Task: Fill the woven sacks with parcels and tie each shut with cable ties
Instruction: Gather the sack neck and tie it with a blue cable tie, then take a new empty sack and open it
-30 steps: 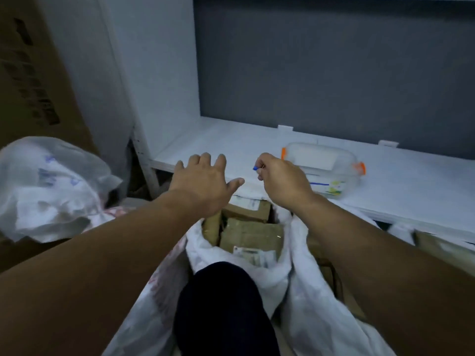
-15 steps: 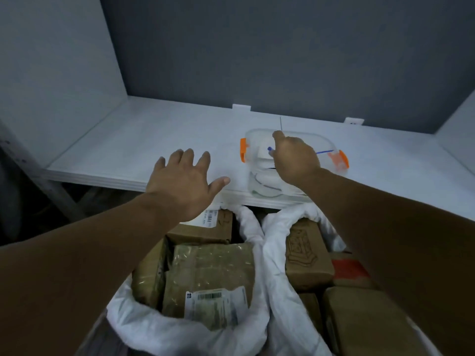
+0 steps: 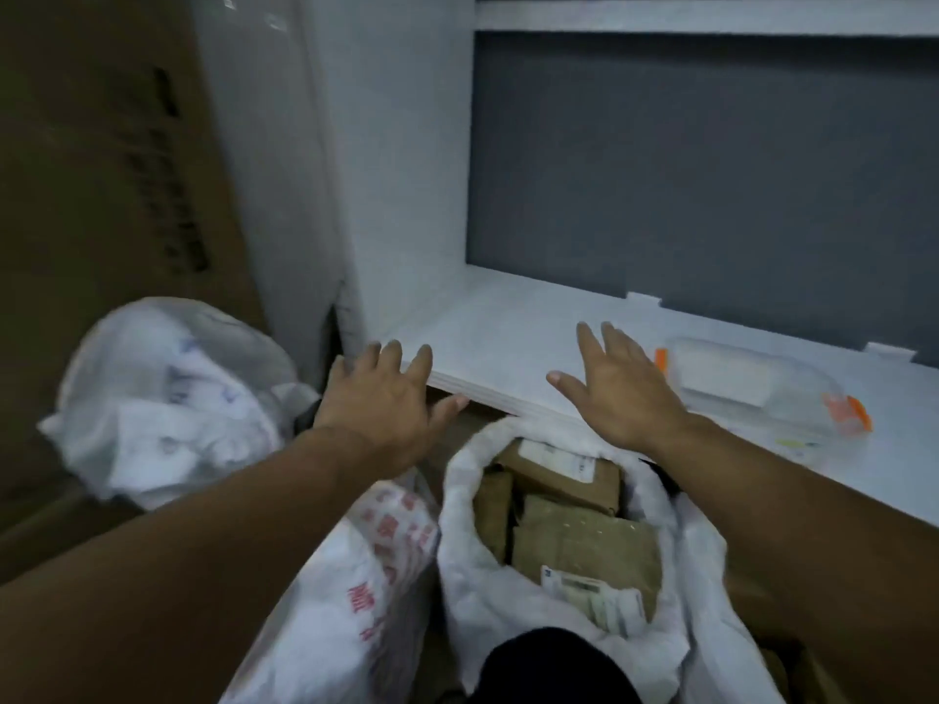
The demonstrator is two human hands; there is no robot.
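A: Both hands are free now. The left hand [image 3: 378,403] is spread with straight fingers over the edge of the shelf [image 3: 513,337], and the right hand [image 3: 617,386] is also spread flat above the shelf. Neither grip holds anything.

B: So what is the step, in your opinion?

A: I think it is to close the open sack [image 3: 508,591]. It stands below the shelf edge, between the arms, and its mouth is rolled down. To do it well, I would first unroll the rim, gather it tightly above the parcels [image 3: 579,541], and only then put a tie around the neck.

B: Is there enough cloth to gather?

A: That is the risk. The brown parcels reach almost to the rim, so the neck may be short. Pressing them down first should help.

B: And the ties?

A: I cannot see any. A clear box [image 3: 757,383] with orange clips lies on the shelf, right of the right hand; what it contains is too blurred to tell.

B: Other sacks?

A: A sack with red print [image 3: 366,576] leans just left of the open one, and a white bundle [image 3: 167,393] sits further left.
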